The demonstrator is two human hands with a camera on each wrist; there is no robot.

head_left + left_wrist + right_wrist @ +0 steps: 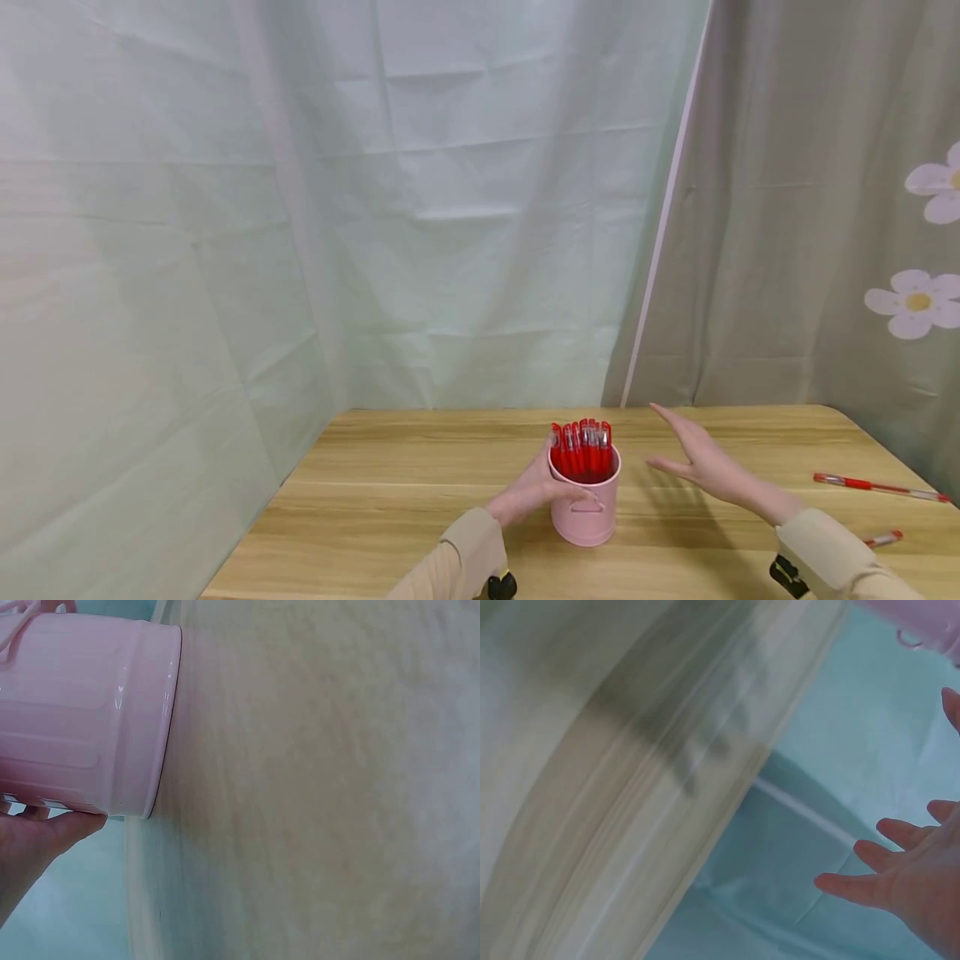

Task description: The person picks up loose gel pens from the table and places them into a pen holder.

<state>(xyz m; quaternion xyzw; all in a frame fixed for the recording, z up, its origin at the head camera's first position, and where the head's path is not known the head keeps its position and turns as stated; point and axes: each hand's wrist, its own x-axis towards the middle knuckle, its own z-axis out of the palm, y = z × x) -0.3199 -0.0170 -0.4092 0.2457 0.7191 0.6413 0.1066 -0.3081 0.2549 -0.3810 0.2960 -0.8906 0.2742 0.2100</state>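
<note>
A pink cylindrical pen cup (585, 523) stands upright on the wooden table, filled with several red-capped pens (587, 450). My left hand (534, 493) grips the cup from its left side, thumb across the front near the small handle, other fingers partly hidden behind. The left wrist view has the cup (82, 720) close up, with part of the hand (34, 844) against its side. To the right of the cup, my right hand (701, 462) hovers above the table, fingers spread and holding nothing. Its straight fingers also appear in the right wrist view, apart from the cup (919, 619).
A red pen (881, 487) lies near the table's right edge. Another pen (885, 538) lies nearer, partly covered by the right sleeve. Pale curtains (487, 208) hang behind the table and on its left; a grey one with flowers (913, 302) hangs at the right.
</note>
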